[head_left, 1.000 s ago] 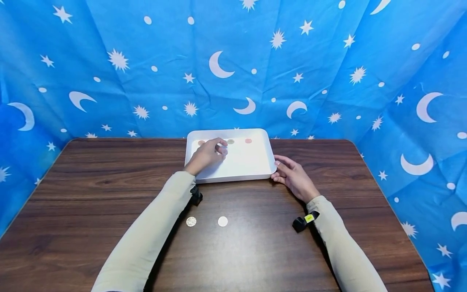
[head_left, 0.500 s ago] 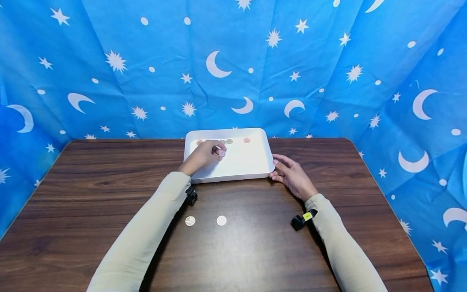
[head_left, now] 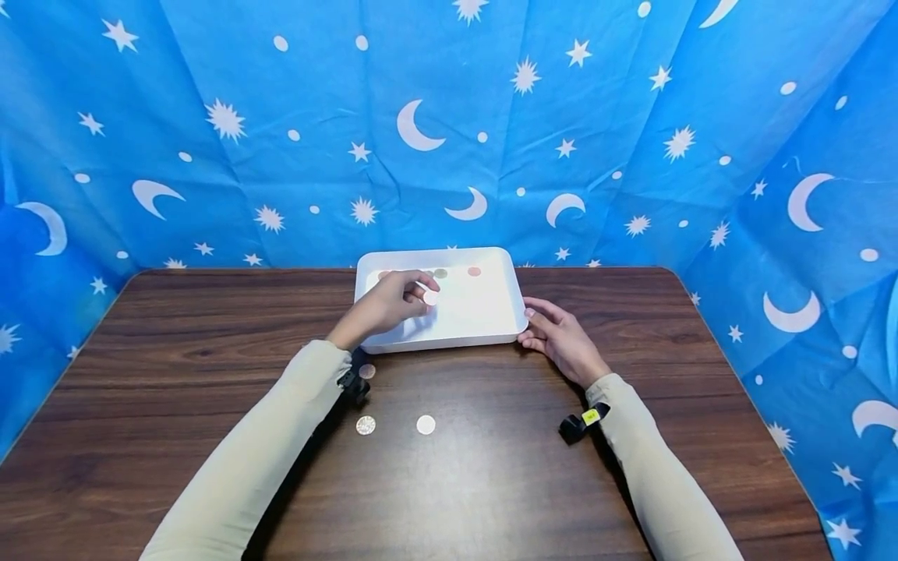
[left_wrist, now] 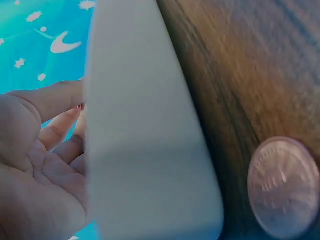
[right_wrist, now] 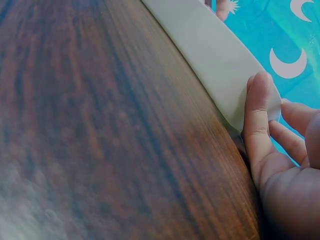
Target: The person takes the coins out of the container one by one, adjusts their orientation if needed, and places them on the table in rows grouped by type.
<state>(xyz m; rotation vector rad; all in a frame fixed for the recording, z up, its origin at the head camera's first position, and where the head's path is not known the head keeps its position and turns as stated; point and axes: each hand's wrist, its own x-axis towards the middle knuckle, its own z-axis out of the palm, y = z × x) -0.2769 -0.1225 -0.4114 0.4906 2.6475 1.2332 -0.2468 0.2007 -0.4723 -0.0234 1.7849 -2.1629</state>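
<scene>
My left hand [head_left: 389, 300] is over the left part of a white tray [head_left: 477, 319], pinching a bright, pale coin [head_left: 431, 298] between thumb and fingertips. The tray's near wall [left_wrist: 145, 125] hides those fingertips in the left wrist view. At the near right corner of the tray, my right hand [head_left: 564, 343] grips it; the thumb [right_wrist: 258, 100] lies against the near wall and the fingers go round the side. Inside the tray, a reddish coin [head_left: 475, 271] and a darker coin [head_left: 440, 273] lie along the far side, others partly behind my left hand.
A copper coin [left_wrist: 284, 187] lies on the wooden table [head_left: 491, 483] just before the tray, near my left wrist. Closer to me are a patterned coin [head_left: 365, 425] and a shiny coin [head_left: 426, 424]. A blue curtain [head_left: 316, 156] hangs behind the table.
My left hand and wrist have shifted slightly left and toward me. The pinched coin has turned its bright face up, and the coin beside the wrist has come into view. The right hand stays put.
</scene>
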